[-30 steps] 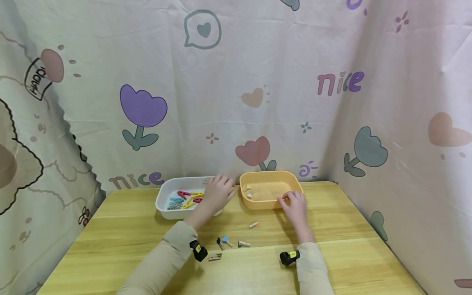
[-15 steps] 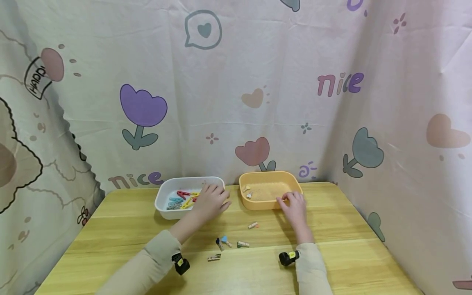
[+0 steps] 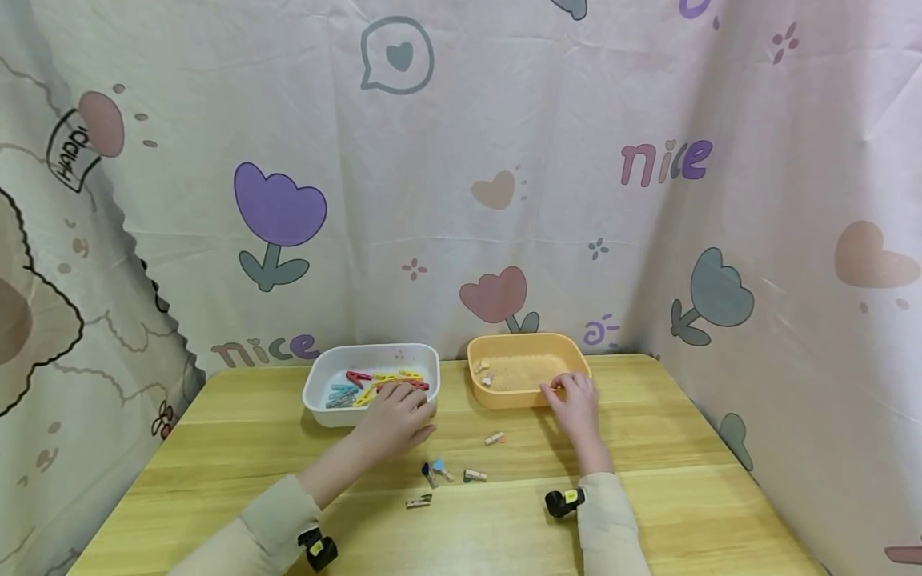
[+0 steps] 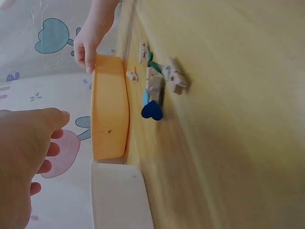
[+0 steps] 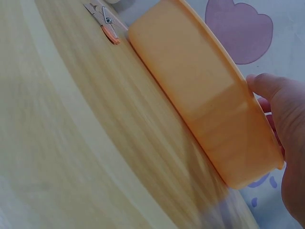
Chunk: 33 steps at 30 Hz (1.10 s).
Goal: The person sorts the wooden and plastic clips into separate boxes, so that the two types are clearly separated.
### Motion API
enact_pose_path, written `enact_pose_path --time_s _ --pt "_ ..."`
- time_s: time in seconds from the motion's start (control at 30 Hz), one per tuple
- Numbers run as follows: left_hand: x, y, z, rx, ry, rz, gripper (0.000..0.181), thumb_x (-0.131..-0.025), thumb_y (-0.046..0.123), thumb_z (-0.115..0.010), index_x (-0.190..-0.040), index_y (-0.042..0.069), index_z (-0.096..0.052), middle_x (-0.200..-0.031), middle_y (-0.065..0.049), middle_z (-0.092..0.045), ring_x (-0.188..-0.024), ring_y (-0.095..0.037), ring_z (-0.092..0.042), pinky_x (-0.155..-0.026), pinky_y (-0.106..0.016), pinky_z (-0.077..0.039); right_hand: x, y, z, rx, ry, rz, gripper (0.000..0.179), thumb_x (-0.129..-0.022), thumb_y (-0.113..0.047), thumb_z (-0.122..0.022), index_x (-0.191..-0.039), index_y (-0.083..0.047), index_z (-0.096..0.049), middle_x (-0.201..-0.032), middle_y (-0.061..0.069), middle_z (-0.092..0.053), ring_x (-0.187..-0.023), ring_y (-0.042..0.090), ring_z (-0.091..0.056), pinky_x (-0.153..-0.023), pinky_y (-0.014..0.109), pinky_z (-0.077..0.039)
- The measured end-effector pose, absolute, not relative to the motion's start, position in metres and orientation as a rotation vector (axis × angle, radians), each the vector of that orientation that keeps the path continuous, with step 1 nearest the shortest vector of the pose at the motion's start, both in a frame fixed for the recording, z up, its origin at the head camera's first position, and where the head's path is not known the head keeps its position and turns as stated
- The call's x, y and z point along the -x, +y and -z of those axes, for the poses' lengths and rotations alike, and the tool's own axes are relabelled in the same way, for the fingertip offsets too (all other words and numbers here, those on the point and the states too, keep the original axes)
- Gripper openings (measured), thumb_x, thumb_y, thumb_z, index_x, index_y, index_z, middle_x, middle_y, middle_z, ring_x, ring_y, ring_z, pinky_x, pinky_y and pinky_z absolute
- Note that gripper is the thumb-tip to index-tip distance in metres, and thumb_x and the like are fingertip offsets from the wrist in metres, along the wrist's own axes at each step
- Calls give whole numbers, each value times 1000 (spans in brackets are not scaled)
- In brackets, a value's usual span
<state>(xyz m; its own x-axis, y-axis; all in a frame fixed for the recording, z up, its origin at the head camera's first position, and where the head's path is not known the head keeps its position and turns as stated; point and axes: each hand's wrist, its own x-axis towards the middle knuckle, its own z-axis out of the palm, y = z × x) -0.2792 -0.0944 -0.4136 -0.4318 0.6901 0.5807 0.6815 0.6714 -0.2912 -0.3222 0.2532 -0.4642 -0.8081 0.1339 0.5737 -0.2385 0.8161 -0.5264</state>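
Note:
My left hand [image 3: 396,420] hovers over the near right edge of the white tub [image 3: 333,417], fingers loosely bent. Nothing shows between its thumb and fingers in the left wrist view. Inside that tub lie several plastic clothespins [image 3: 358,379] in red, yellow and blue. My right hand [image 3: 579,408] pinches the near right rim of the yellow tub [image 3: 504,400], thumb outside and fingers over the inner side. Two small wooden clothespins [image 3: 487,382] rest at the left inside it. On the table in front are several mini wooden clothespins, among them one with a dark blue heart [image 4: 152,110].
Both tubs stand side by side at the back of the wooden table [image 3: 648,480], close to a patterned curtain [image 3: 403,160]. An orange-tipped clothespin [image 3: 495,438] lies just in front of the yellow tub, and a green-tipped one [image 3: 475,476] lies nearer.
My left hand has moved left and back toward me, from between the tubs to the white tub's near edge, uncovering more clothespins. My right hand has stayed on the yellow rim.

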Motion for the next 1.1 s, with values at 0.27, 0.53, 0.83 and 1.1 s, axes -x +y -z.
enact_pose_path --time_s 0.27,0.53,0.83,1.1 --pt "264 -108 422 1103 -2189 -60 30 -76 42 -80 -92 20 -67 -91 3 -62 -88 -18 -56 -77 -36 -45 322 254 464 -97 -2366 -787 24 -84 -26 -76 -80 -7 -62 -88 12 -56 -89 33 -49 -88 48 -35" --pt "250 -118 432 1225 -2229 -27 26 -77 40 -79 -91 23 -66 -93 6 -62 -91 -15 -56 -81 -35 -47 323 254 464 -93 -2383 -790 24 -85 -26 -74 -81 -6 -62 -89 13 -57 -90 34 -50 -89 48 -35" --pt "239 -123 443 1385 -2267 -22 23 -82 43 -73 -91 23 -65 -92 9 -60 -90 -11 -54 -82 -32 -45 323 253 466 -119 -2330 -777 25 -82 -24 -77 -79 -5 -61 -86 13 -56 -87 35 -49 -86 49 -35" --pt "231 -123 450 1440 -2356 -76 17 -89 45 -66 -88 28 -63 -90 11 -61 -89 -9 -53 -79 -29 -44 322 252 467 -167 -2262 -748 27 -84 -27 -74 -76 -6 -58 -82 12 -53 -82 33 -47 -79 45 -33"
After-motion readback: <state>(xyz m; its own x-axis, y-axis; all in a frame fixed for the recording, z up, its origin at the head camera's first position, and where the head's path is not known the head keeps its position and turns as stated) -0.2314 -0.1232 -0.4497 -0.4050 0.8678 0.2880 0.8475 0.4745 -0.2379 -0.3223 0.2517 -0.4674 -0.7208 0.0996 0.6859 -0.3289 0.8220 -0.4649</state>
